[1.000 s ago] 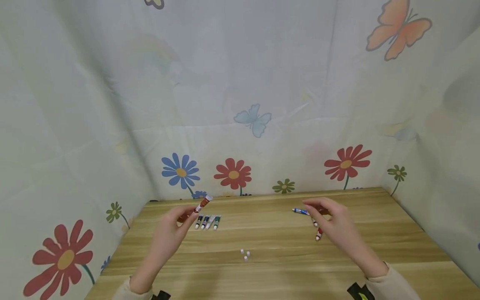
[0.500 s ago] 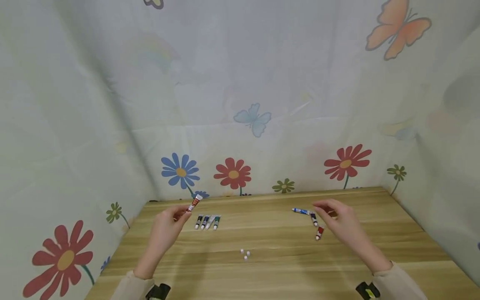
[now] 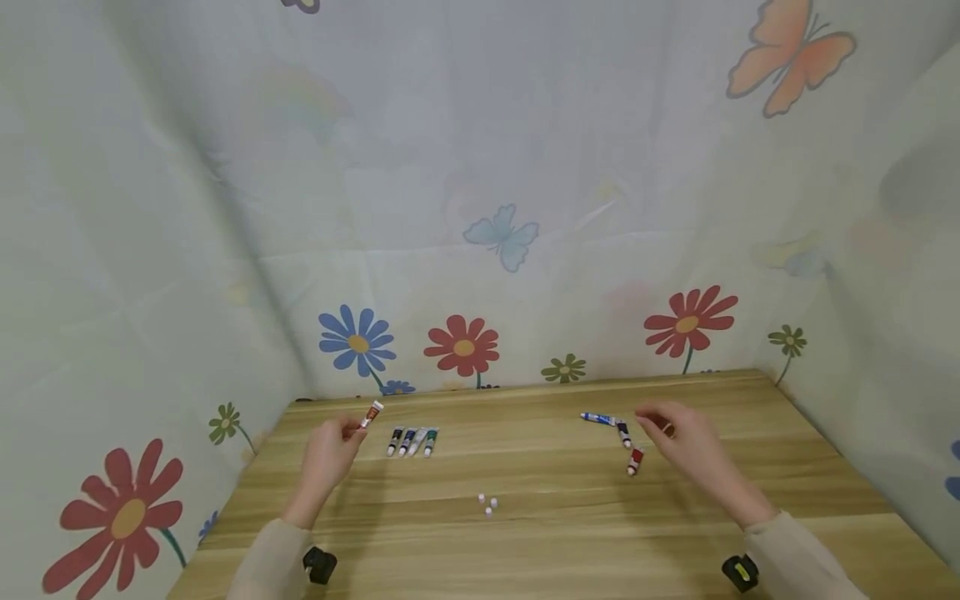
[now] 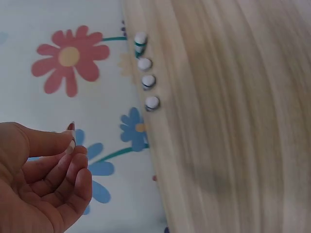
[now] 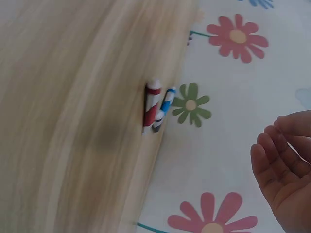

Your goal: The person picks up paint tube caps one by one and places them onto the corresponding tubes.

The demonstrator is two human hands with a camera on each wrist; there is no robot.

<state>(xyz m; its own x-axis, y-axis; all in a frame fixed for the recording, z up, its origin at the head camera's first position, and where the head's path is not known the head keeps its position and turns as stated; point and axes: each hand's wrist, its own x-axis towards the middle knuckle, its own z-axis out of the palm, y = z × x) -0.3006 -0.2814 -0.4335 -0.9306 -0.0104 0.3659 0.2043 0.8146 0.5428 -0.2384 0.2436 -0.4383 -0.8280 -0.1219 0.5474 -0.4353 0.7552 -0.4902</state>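
Note:
My left hand (image 3: 328, 454) pinches a small brown-red paint tube (image 3: 371, 414) between thumb and fingertips, raised above the far left of the table. In the left wrist view only a bit of that paint tube (image 4: 71, 141) shows. To the right of this hand lies a row of paint tubes, among them a black one (image 3: 394, 442) and a green one (image 3: 431, 443). My right hand (image 3: 686, 437) hovers at the right with loosely bent fingers and nothing visible in them. Left of it lie a blue tube (image 3: 597, 419), a dark tube (image 3: 624, 434) and a red tube (image 3: 635, 462).
Three tiny white pieces (image 3: 488, 512) lie in a cluster near the middle of the wooden table (image 3: 555, 533). Behind the table's far edge hangs a pale curtain (image 3: 420, 208) printed with flowers and butterflies, which also encloses both sides.
My left hand has moved left with the brown-red tube, away from the row. My right hand has drawn right, away from the blue, dark and red tubes. The tubes on the table stay put.

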